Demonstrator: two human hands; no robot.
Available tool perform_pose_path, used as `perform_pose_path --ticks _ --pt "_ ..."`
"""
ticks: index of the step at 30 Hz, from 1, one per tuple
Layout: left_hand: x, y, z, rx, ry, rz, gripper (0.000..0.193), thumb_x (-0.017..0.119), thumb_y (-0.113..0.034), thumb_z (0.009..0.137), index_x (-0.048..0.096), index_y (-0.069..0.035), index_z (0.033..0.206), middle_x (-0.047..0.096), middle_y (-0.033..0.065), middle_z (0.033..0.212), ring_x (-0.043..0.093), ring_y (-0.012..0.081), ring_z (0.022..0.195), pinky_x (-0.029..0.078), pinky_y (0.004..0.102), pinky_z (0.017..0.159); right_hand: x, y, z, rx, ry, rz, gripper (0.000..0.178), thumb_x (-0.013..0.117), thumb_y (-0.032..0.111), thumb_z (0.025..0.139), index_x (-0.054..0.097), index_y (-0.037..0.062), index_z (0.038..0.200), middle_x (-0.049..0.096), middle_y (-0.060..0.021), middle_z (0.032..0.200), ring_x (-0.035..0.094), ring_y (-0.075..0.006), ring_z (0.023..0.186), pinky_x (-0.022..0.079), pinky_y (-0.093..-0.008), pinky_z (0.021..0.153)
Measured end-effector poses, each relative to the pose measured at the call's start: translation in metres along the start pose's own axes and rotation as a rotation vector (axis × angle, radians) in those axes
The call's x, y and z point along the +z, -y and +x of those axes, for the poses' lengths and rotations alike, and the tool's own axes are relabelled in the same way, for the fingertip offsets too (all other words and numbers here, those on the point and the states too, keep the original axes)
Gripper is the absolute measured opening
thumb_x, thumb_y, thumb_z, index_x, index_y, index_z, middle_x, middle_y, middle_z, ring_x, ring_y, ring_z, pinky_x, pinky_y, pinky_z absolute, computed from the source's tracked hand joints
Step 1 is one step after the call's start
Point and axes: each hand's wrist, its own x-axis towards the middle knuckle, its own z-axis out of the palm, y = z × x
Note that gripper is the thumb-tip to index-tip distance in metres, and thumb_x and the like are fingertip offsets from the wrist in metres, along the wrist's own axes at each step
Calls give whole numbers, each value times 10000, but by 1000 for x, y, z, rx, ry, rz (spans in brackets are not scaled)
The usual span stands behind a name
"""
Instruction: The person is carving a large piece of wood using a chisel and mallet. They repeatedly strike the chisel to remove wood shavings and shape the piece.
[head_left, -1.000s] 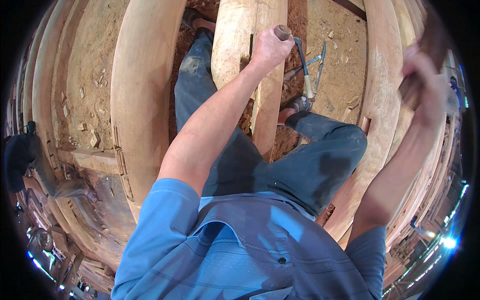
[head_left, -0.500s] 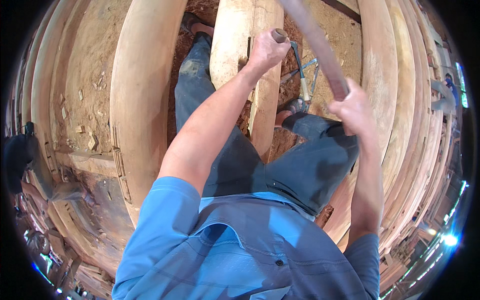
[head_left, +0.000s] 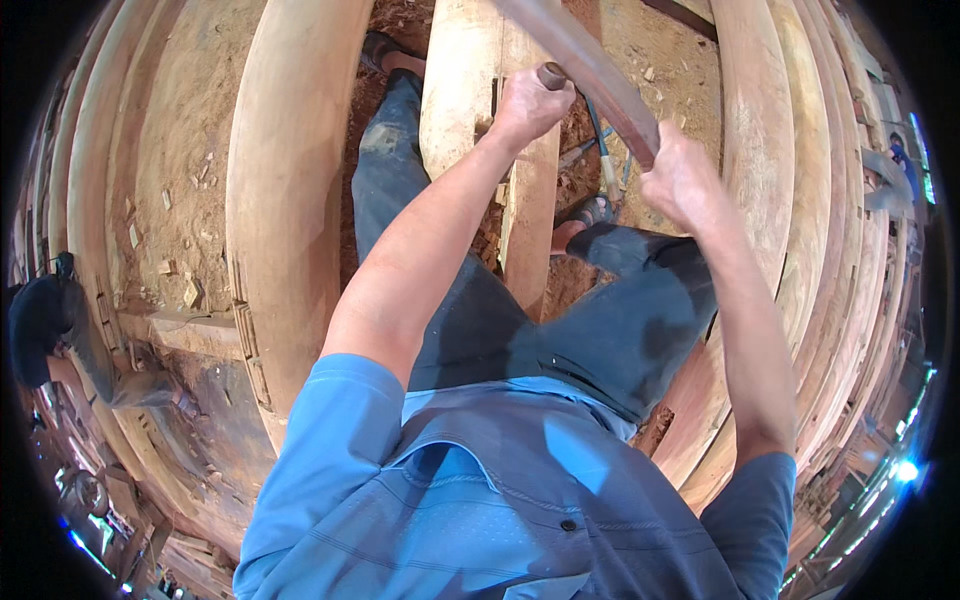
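My left hand (head_left: 527,108) is closed around the upright round wooden handle of what looks like a chisel (head_left: 551,75), its butt end showing above my fist. The blade is hidden below my hand. Under that hand lies a pale squared log (head_left: 462,85) with a narrow slot (head_left: 484,125) cut in its top, and my legs straddle it. A long curved wooden club (head_left: 600,85) is gripped in my right hand (head_left: 682,185). It slants up and left past the chisel's butt and runs out of the upper edge, so its far end is unseen.
Large rounded logs lie on the left (head_left: 288,160) and right (head_left: 755,130). Tools with blue parts (head_left: 605,155) rest on the chip-strewn ground by my right foot (head_left: 585,215). Another person (head_left: 45,320) is at the far left, and one in blue (head_left: 900,165) at the far right.
My right hand has moved left and slightly up, carrying the club across toward the chisel's butt. My left hand has barely shifted, still around the chisel.
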Motion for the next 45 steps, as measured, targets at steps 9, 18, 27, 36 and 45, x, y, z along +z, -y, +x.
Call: perform_pose_path --ticks 9,18,27,36,45 --pt "-58 51 -195 286 -258 -85 254 671 -27 898 496 -69 719 586 12 693 532 87 564 440 274 512 123 -47 -129 294 226 648 373 724 50 674 566 -26 1003 599 -85 720 584 -174 548 499 -329 526" --pt "-60 -3 -63 269 -309 -271 246 689 -98 910 516 -57 740 548 -11 589 512 70 501 422 256 465 100 -29 -135 451 175 966 325 716 44 692 554 -4 969 576 -22 725 553 -89 552 472 -255 500" --pt "-10 12 -22 205 -226 -157 184 736 -148 788 624 -5 761 678 120 678 666 167 641 528 322 635 47 -25 -132 385 10 788 333 746 60 698 577 8 979 584 -10 749 558 -89 593 480 -264 556" --pt "-16 16 -20 180 -106 -198 157 722 -136 805 629 -10 786 666 56 704 623 126 659 506 305 635 -107 -19 -92 -86 -535 968 272 653 141 806 687 -3 1034 631 -50 809 599 -114 676 475 -245 599" --pt "-15 13 -4 115 -44 -211 167 682 -142 844 595 -31 754 581 -4 632 536 85 564 455 292 530 -23 19 -15 24 77 -271 377 661 162 801 583 -61 1096 691 -291 987 685 -425 964 536 -479 828"
